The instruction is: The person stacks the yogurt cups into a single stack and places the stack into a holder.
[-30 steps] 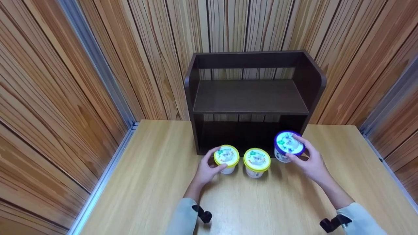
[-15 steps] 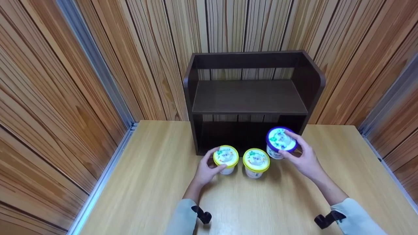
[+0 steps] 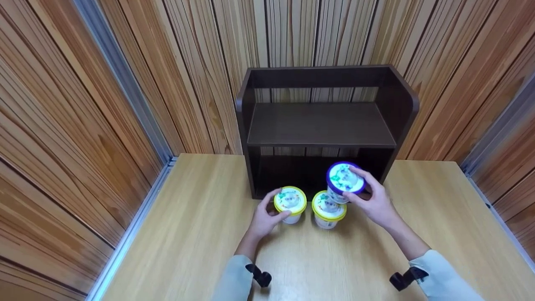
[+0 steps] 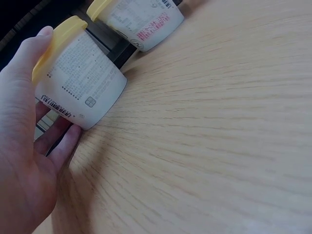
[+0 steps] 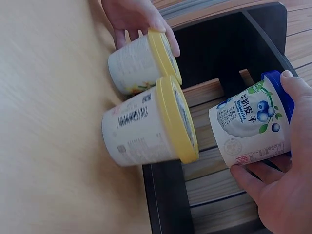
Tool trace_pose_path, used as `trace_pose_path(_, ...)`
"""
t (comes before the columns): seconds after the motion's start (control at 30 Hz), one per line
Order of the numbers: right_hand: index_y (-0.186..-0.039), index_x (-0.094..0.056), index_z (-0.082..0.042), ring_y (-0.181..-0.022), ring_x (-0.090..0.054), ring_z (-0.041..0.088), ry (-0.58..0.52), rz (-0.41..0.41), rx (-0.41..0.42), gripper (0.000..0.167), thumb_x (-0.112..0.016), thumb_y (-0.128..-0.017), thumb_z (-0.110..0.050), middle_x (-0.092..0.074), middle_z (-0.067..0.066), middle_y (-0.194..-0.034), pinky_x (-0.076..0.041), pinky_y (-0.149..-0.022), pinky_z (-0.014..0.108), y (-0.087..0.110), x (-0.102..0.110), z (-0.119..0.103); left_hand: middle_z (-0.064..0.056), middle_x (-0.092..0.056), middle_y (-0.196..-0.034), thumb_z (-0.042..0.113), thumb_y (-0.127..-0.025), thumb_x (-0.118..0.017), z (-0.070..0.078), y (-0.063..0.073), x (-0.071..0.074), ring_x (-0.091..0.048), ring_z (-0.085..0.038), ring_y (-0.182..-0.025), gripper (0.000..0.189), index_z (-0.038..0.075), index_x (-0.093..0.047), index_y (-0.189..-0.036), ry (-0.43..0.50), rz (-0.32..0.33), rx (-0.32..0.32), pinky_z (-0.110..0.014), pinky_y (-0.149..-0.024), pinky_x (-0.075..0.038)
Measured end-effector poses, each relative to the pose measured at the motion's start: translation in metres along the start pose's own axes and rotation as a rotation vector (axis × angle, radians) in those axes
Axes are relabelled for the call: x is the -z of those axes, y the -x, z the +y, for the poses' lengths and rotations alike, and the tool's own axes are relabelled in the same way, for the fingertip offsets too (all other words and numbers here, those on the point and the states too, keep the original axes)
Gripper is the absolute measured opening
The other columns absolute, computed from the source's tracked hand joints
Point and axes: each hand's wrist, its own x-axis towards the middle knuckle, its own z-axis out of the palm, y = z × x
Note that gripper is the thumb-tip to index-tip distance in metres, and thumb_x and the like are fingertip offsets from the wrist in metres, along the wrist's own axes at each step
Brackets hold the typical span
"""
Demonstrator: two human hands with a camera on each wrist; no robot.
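I have the left hand (image 3: 264, 215) curved closely round a yellow-lidded cup (image 3: 291, 200) on the desk (image 3: 188, 234), before the left half of the dark shelf (image 3: 322, 125), its fingers partly hidden behind the cup in my left wrist view. A second yellow-lidded cup (image 3: 327, 212) stands before the shelf's middle, its top cut off in that same view. Just right of the shelf's middle, my right hand (image 3: 378, 205) pinches a blue-lidded cup (image 3: 345, 177) above the desk, which overlaps the second lid in my head view.
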Motion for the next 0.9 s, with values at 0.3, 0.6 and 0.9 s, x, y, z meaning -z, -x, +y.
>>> trace_pose_path(0.3,-0.163,-0.055,-0.005,-0.144,-0.061,0.041,-0.010,-0.011,0.001,0.069,-0.083,-0.099,0.000,-0.055,0.028,-0.165,-0.055,-0.102,0.008,-0.006,-0.021,-0.010,-0.022,-0.058,-0.163,0.013,-0.100,-0.087,0.002,0.001,-0.001,-0.066,-0.036,-0.140,0.076,0.011,-0.051,-0.167,0.026,0.005,-0.016,-0.048,-0.116,-0.062)
trace_pose_path(0.6,-0.163,-0.055,-0.007,-0.141,-0.063,0.042,-0.024,-0.048,0.028,0.070,-0.083,-0.100,-0.002,-0.058,0.027,-0.162,-0.055,-0.103,0.011,-0.010,-0.039,-0.015,-0.024,-0.059,-0.161,0.013,-0.100,-0.087,0.001,0.001,-0.001,-0.067,-0.037,-0.139,0.076,0.010,-0.051,-0.167,0.019,0.010,-0.025,-0.048,-0.116,-0.062)
trace_pose_path(0.9,-0.163,-0.056,-0.008,-0.143,-0.065,0.044,-0.025,-0.053,0.057,0.069,-0.084,-0.099,-0.004,-0.060,0.025,-0.163,-0.052,-0.109,0.014,-0.017,-0.058,-0.022,-0.025,-0.058,-0.161,0.012,-0.101,-0.086,0.003,0.001,-0.001,-0.066,-0.039,-0.141,0.078,0.009,-0.049,-0.169,0.045,-0.002,-0.023,-0.049,-0.117,-0.062)
